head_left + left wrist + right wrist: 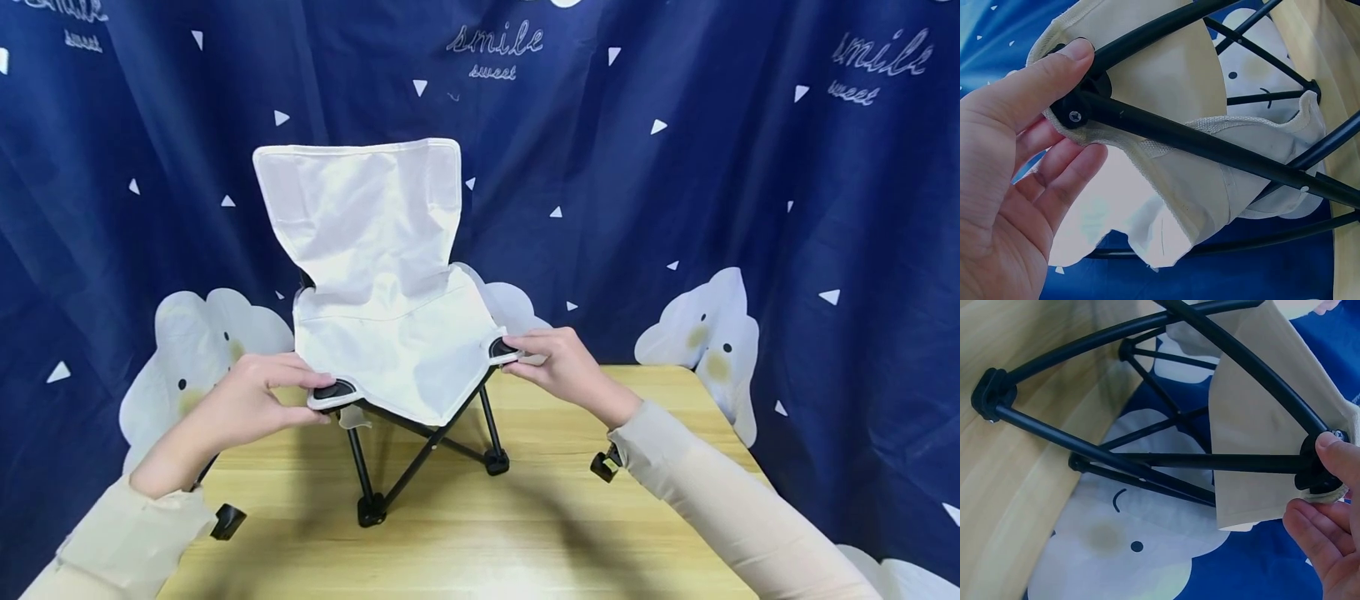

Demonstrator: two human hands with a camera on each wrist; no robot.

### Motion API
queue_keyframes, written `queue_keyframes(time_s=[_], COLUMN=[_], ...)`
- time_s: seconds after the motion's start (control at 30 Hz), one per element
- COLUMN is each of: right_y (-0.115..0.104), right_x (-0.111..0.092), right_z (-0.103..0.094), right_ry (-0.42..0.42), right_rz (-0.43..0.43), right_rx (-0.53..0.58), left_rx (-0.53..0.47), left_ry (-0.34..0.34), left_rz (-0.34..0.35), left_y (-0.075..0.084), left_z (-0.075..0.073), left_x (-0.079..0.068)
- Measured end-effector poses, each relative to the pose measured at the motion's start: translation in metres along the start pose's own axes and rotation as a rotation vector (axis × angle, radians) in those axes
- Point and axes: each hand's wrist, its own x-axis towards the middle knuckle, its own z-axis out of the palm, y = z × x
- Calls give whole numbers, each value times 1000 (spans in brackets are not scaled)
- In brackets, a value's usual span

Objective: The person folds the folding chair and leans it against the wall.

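Note:
A small folding chair (393, 350) with white fabric and a black tube frame stands opened out on the wooden table, its backrest upright at the rear. My left hand (251, 398) pinches the seat's front left corner at a black plastic joint, thumb underneath and fingers on top. At the front right corner, my right hand (562, 367) grips the matching black corner joint (1319, 465) between thumb and fingers. From below, the left wrist view shows the left thumb against the corner joint (1082, 103), where two black tubes meet. Crossed legs (431, 442) end in black feet.
The wooden table (510, 533) lies under the chair. Behind it hangs a dark blue curtain (570, 167) with white triangles, lettering and cloud faces, close to the table's back edge. A black device (606, 463) sits at the right wrist, another (228, 522) near the left.

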Motion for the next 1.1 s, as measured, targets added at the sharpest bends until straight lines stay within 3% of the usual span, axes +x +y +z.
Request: queue_keyframes(time_s=[0.53, 1.1], right_y=[0, -3], right_x=[3, 9], right_z=[-4, -8], right_ry=[8, 30], right_rz=[-9, -9], right_rx=[-31, -56], left_rx=[-28, 52], left_ry=[32, 15], left_rz=[55, 89], left_y=[1, 5], left_z=[6, 8], left_x=[15, 37])
